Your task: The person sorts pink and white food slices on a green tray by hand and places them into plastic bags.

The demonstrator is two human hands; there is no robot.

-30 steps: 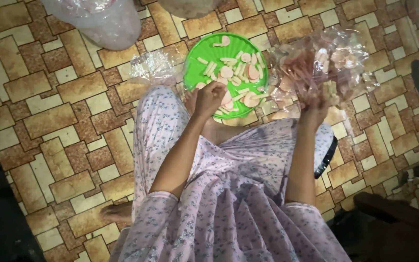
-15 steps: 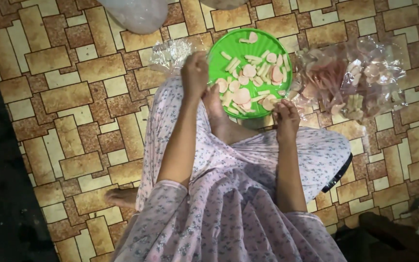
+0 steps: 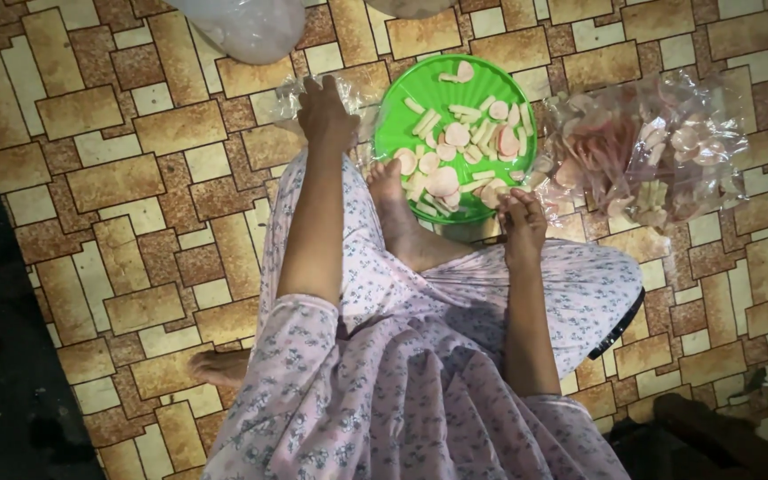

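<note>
The left hand [image 3: 326, 111] lies palm down with its fingers [image 3: 313, 87] spread loosely on a crinkled clear plastic bag [image 3: 291, 93] that lies flat on the floor just beside the left rim of the green plate [image 3: 393, 133]; they grip nothing that shows. The right hand [image 3: 520, 222] sits at the plate's lower right rim, fingers [image 3: 510, 203] curled together over a pale snack piece; whether they pinch it I cannot tell. The plate is round, ribbed green plastic, strewn with snack pieces [image 3: 455, 133]: pink-and-cream discs and short pale sticks. A bare foot [image 3: 393, 191] rests against its lower edge. To the right, touching the plate, lies a glossy clear bag [image 3: 651, 151] stuffed with similar pieces. Everything rests on a tiled floor [image 3: 135, 178] of brown and cream rectangles in basket-weave pattern.
</note>
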